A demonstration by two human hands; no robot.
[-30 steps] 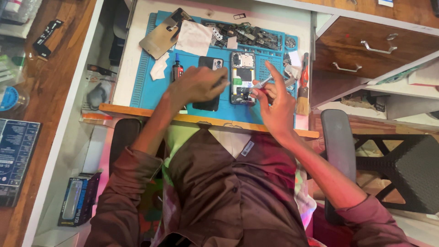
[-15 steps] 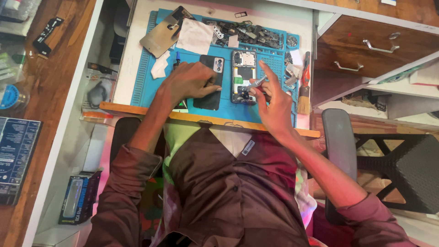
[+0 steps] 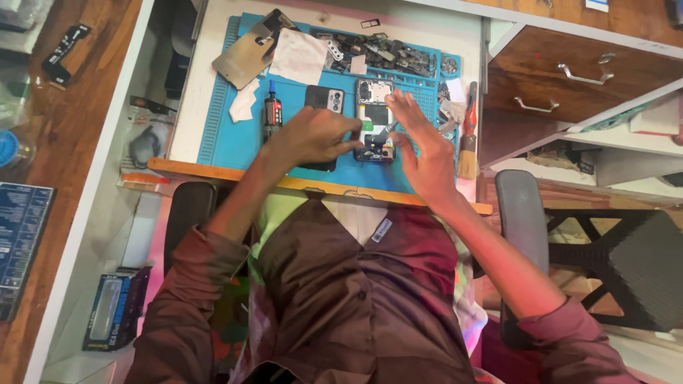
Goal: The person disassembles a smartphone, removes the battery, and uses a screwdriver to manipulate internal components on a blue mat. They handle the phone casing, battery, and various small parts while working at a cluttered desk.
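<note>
Opened phone (image 3: 375, 117) lies between left hand (image 3: 313, 136) and right hand (image 3: 420, 153).

A dark blue rectangular package with a clear window (image 3: 114, 311) lies on the floor, left of and below the blue work mat (image 3: 220, 135). Further left of the mat, a flat dark blue printed card or box (image 3: 20, 245) lies on the wooden surface. A small black bottle with a red label (image 3: 272, 114) stands on the mat.
</note>
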